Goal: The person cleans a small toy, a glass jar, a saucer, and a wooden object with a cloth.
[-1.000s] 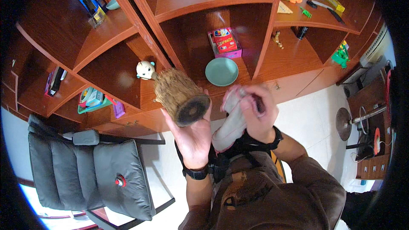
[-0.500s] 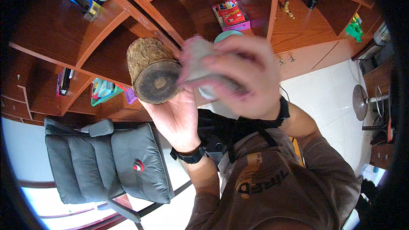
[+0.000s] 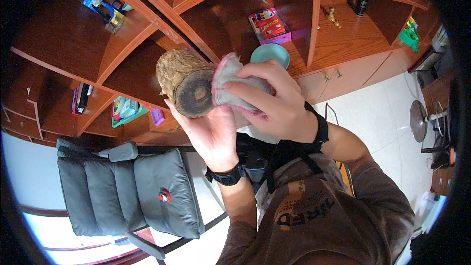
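Observation:
My left hand [image 3: 211, 135] supports a short bark-covered wooden piece [image 3: 176, 68], shaped like a log section, from below. Its rough tan side points away from me, and its dark round end with a paler centre spot faces me. In my right hand [image 3: 284, 100] is a grey cloth [image 3: 233, 81] with pink edging, bunched under the fingers. The cloth's edge meets or overlaps the right side of the dark end; actual contact is hard to judge. Most of my left fingers are hidden behind the wood.
A turquoise bowl [image 3: 271, 55] sits on the shelf just beyond my right hand, with a red and pink box [image 3: 270, 25] behind it. Wooden shelf dividers [image 3: 314, 19] rise in front of me. A dark padded chair [image 3: 122, 191] stands at the left.
My right hand and cloth, blurred earlier, are now sharp and slightly lower, uncovering the turquoise bowl. The wooden piece shows slightly farther right in the picture, still in my left hand.

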`<state>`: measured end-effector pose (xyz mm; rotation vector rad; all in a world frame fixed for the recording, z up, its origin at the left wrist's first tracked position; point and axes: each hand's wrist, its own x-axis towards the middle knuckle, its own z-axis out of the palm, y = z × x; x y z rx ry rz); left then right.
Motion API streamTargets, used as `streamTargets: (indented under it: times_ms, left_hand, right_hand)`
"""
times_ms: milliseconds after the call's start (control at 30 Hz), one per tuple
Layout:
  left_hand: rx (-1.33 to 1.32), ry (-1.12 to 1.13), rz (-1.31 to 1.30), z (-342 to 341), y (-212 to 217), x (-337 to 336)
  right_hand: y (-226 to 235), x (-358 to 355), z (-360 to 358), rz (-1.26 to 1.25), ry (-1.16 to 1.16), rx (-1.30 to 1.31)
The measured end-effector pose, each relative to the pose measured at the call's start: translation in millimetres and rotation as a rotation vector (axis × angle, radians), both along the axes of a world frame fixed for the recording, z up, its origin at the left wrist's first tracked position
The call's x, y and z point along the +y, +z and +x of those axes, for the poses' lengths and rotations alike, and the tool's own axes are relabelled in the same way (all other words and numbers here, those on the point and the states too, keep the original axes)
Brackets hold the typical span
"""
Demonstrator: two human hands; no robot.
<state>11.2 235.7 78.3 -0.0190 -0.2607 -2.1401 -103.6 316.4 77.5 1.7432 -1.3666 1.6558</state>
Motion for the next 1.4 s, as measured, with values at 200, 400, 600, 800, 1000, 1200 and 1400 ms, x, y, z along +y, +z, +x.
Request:
streamTargets:
  times_ms: [200, 400, 600, 800, 1000, 1200, 1400]
  left_hand:
    - [0.036, -0.074, 0.03, 1, -3, 0]
    - [0.248, -0.26, 0.052, 5, 4, 7]
    - [0.14, -0.137, -0.101, 6, 7, 5]
    - [0.048, 0.095, -0.066, 1, 20, 10]
    - [0.142, 0.088, -0.182, 4, 21, 9]
    - [0.077, 0.146, -0.197, 3, 22, 9]
    - [-0.038, 0.251, -0.107, -4, 20, 13]
  right_hand:
    - [11, 1, 6, -0.076, -0.037, 0.043]
    - [-13, -23, 8, -0.01, 0.012, 0.194]
    - [-7, 0, 7, 0.088, 0.083, 0.211]
    - [8, 22, -3, -0.065, -0.011, 0.126]
    - [2, 19, -13, -0.146, 0.223, -0.374]
    - [7, 15, -10, 0.033, 0.454, -0.693]
    - [19, 7, 7, -0.028, 0.178, -0.279]
